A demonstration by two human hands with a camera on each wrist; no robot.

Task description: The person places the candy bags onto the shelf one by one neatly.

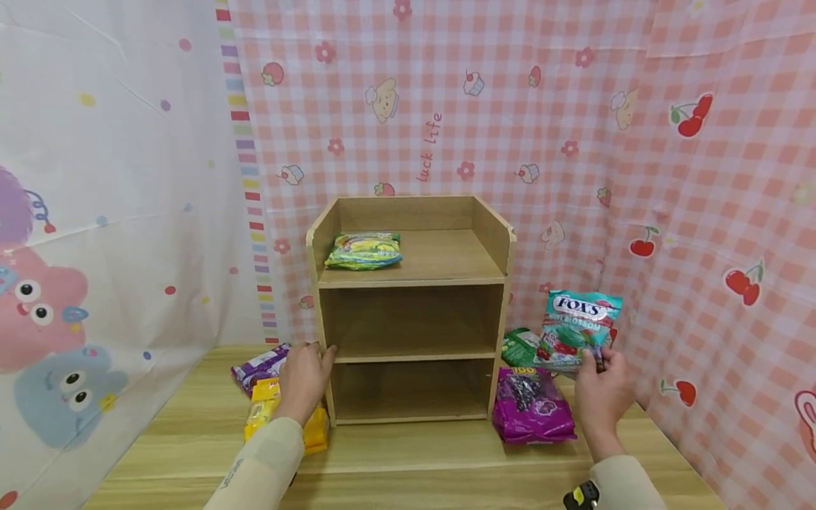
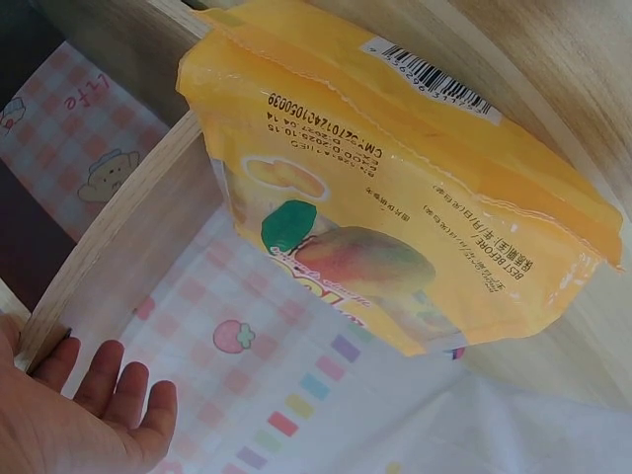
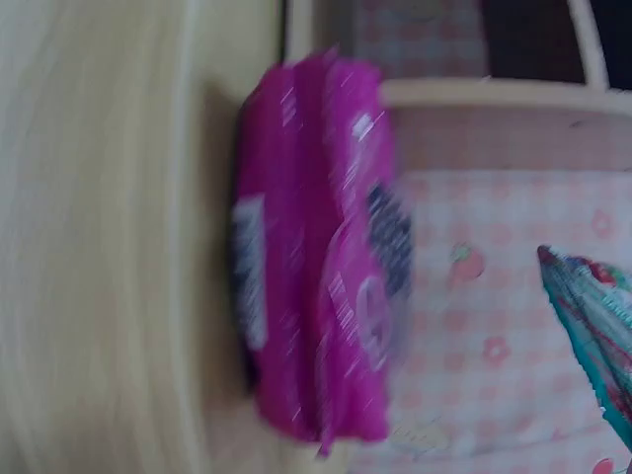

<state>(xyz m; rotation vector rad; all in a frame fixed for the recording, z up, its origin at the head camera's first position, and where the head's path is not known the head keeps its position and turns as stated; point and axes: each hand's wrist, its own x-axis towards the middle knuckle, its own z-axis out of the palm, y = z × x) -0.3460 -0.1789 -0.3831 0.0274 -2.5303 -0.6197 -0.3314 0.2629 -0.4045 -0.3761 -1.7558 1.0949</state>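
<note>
A wooden three-tier shelf (image 1: pixel 411 281) stands on the table. My left hand (image 1: pixel 302 379) grips the front edge of its left side panel; in the left wrist view the thumb side and the curled fingers (image 2: pixel 104 380) lie on either side of the panel. My right hand (image 1: pixel 602 393) pinches the lower edge of a teal Fox's candy bag (image 1: pixel 579 322) and holds it upright, right of the shelf. Only part of this bag shows in the right wrist view, at the right edge. A green-yellow candy bag (image 1: pixel 363 251) lies at the left of the top tier.
Left of the shelf are a yellow mango candy bag (image 2: pixel 395 197) and a purple bag (image 1: pixel 258 368), partly hidden by my left hand. On the right sit a magenta grape candy bag (image 1: pixel 534 407) and a green bag (image 1: pixel 519 347) behind it. Patterned curtains (image 1: pixel 421 92) surround the table.
</note>
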